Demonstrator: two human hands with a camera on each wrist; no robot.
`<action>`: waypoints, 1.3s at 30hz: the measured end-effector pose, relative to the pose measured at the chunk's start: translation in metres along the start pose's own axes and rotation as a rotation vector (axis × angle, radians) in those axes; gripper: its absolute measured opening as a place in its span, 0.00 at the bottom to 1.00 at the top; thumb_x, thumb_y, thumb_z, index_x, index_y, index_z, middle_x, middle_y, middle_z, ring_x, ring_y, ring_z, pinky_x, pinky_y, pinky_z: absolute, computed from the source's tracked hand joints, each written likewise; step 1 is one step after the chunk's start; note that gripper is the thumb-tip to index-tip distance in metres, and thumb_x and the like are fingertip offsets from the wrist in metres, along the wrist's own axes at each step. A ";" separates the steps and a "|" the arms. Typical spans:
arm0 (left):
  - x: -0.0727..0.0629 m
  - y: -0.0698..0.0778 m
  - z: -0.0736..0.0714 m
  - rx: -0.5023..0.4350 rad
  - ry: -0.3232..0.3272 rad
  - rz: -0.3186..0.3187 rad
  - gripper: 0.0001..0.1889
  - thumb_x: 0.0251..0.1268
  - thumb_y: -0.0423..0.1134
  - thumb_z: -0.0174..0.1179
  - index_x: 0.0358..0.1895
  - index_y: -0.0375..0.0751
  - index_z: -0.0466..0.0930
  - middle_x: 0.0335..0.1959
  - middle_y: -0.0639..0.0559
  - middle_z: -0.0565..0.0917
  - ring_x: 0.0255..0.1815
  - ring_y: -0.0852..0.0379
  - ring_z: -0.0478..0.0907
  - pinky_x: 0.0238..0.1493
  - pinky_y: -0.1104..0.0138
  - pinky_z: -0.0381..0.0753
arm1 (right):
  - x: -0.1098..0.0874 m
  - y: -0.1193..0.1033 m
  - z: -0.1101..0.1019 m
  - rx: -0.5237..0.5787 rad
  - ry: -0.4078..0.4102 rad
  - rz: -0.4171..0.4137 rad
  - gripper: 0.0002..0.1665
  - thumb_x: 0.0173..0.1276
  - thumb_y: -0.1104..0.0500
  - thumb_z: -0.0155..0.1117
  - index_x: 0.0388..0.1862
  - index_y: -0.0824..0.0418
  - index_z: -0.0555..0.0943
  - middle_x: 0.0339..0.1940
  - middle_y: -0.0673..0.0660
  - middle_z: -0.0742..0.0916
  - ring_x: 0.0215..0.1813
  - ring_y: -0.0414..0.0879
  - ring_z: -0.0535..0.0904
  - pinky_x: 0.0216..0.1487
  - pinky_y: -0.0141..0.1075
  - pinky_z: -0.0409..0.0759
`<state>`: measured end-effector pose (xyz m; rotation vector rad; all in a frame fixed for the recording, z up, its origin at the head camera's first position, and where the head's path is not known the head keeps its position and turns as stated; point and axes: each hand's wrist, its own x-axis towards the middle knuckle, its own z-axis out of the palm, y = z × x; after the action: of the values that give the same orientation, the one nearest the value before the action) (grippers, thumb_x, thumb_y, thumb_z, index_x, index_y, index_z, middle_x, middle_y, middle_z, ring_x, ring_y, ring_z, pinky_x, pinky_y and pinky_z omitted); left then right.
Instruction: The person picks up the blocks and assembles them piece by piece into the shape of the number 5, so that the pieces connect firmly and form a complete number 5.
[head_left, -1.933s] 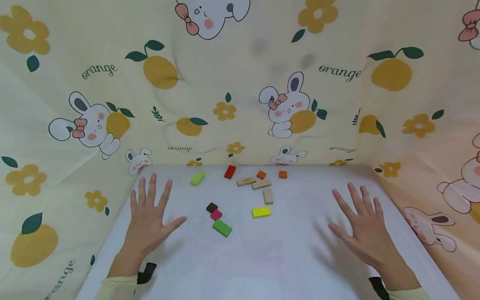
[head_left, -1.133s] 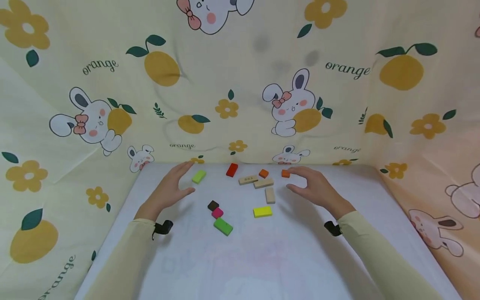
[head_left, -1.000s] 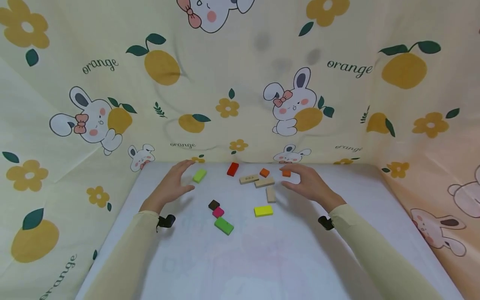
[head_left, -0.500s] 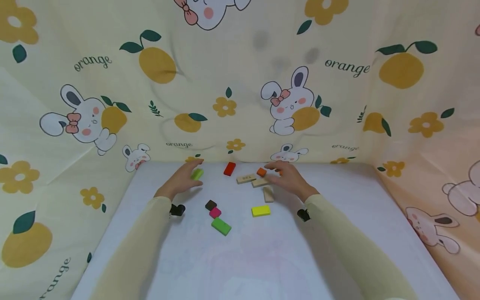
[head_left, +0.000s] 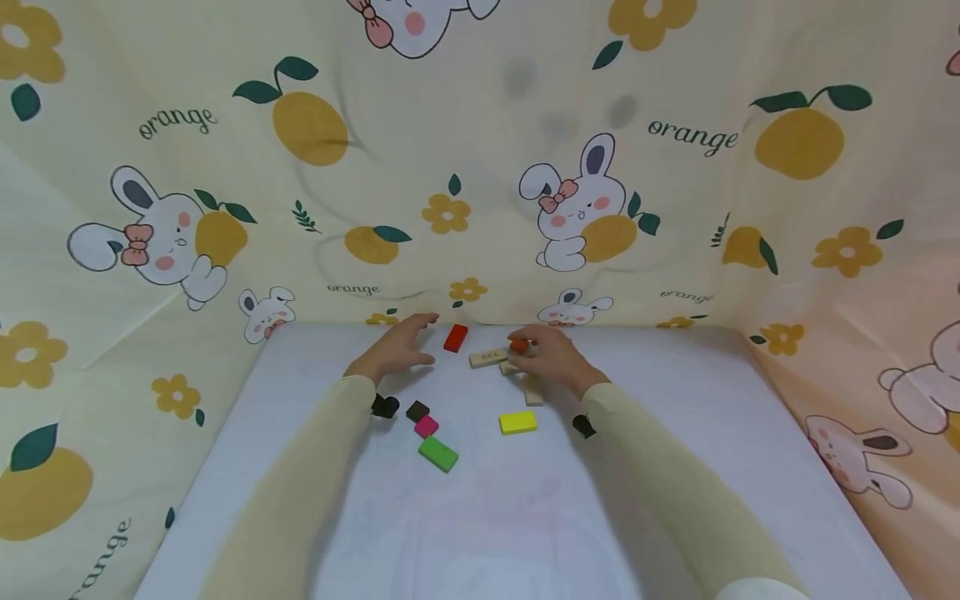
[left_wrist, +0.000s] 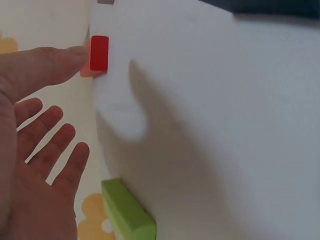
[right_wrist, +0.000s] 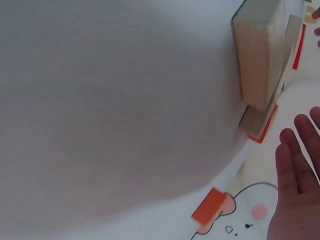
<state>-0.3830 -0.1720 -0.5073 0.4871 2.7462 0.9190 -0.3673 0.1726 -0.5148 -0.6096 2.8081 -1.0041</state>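
My left hand point(head_left: 393, 350) hovers near the far edge with fingers spread, just left of a red block point(head_left: 455, 338). It hides the light green block in the head view; the left wrist view shows that light green block point(left_wrist: 125, 210) below the fingers. Over the plain wooden blocks point(head_left: 489, 357) is my right hand point(head_left: 551, 354), its fingers extended and apart. An orange block point(head_left: 518, 345) shows between its fingertips and thumb in the head view, though the right wrist view shows no grip on it. Another orange block point(right_wrist: 210, 206) is hidden behind this hand in the head view.
Nearer on the white table point(head_left: 480, 533) lie a yellow block point(head_left: 518, 423), a dark brown block point(head_left: 417, 411), a pink block point(head_left: 427, 426) and a green block point(head_left: 438, 454). A printed cloth point(head_left: 480, 150) rises behind the far edge and along both sides.
Both hands have come from wide apart at the sides forward and inward to the far blocks. The right hand has slid left past one orange block. The blocks show no clear movement.
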 end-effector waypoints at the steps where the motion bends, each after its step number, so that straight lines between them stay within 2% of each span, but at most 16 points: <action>1: 0.001 0.001 0.001 0.000 0.000 0.001 0.45 0.71 0.38 0.74 0.87 0.47 0.60 0.84 0.46 0.64 0.82 0.43 0.62 0.80 0.45 0.63 | 0.003 0.000 0.002 -0.012 -0.006 0.003 0.30 0.74 0.48 0.76 0.71 0.56 0.84 0.69 0.52 0.84 0.69 0.55 0.77 0.72 0.54 0.76; 6: 0.010 0.006 0.006 -0.008 0.003 0.009 0.44 0.70 0.37 0.75 0.85 0.45 0.63 0.83 0.46 0.66 0.81 0.43 0.63 0.80 0.46 0.64 | 0.014 -0.004 0.008 -0.031 -0.035 0.016 0.31 0.74 0.47 0.75 0.72 0.53 0.83 0.71 0.52 0.83 0.68 0.53 0.76 0.73 0.52 0.74; 13: 0.023 0.010 0.014 0.005 -0.003 0.050 0.42 0.70 0.36 0.75 0.84 0.42 0.66 0.82 0.45 0.68 0.81 0.43 0.64 0.81 0.48 0.63 | 0.020 -0.011 0.016 -0.010 -0.045 0.023 0.29 0.74 0.48 0.76 0.71 0.52 0.84 0.66 0.50 0.85 0.58 0.51 0.78 0.66 0.50 0.80; 18: 0.028 0.014 0.020 0.020 -0.025 0.034 0.41 0.72 0.37 0.73 0.84 0.43 0.64 0.82 0.45 0.68 0.81 0.44 0.65 0.81 0.50 0.63 | 0.026 -0.008 0.023 -0.048 -0.067 0.015 0.26 0.75 0.50 0.75 0.69 0.52 0.85 0.60 0.48 0.86 0.54 0.49 0.79 0.62 0.47 0.81; 28: 0.034 0.017 0.028 0.042 -0.021 0.073 0.37 0.75 0.33 0.65 0.85 0.40 0.64 0.83 0.45 0.66 0.82 0.45 0.63 0.82 0.54 0.62 | 0.032 -0.009 0.032 -0.078 -0.088 -0.045 0.21 0.75 0.56 0.75 0.65 0.55 0.88 0.56 0.48 0.88 0.54 0.48 0.81 0.65 0.46 0.81; 34: 0.037 0.017 0.030 0.086 -0.008 0.100 0.35 0.76 0.33 0.66 0.83 0.38 0.65 0.82 0.42 0.68 0.81 0.44 0.64 0.81 0.54 0.62 | 0.033 -0.011 0.034 -0.130 -0.092 -0.055 0.18 0.77 0.58 0.73 0.63 0.56 0.89 0.53 0.48 0.88 0.51 0.47 0.79 0.63 0.43 0.80; 39: 0.038 0.015 0.032 0.097 -0.006 0.086 0.35 0.77 0.35 0.68 0.82 0.39 0.67 0.80 0.43 0.70 0.79 0.45 0.66 0.81 0.54 0.64 | 0.032 -0.015 0.033 -0.153 -0.104 -0.079 0.17 0.78 0.59 0.71 0.63 0.57 0.89 0.53 0.51 0.89 0.52 0.48 0.79 0.64 0.44 0.80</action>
<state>-0.4056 -0.1292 -0.5265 0.6285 2.7937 0.8035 -0.3842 0.1294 -0.5297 -0.7719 2.8057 -0.7506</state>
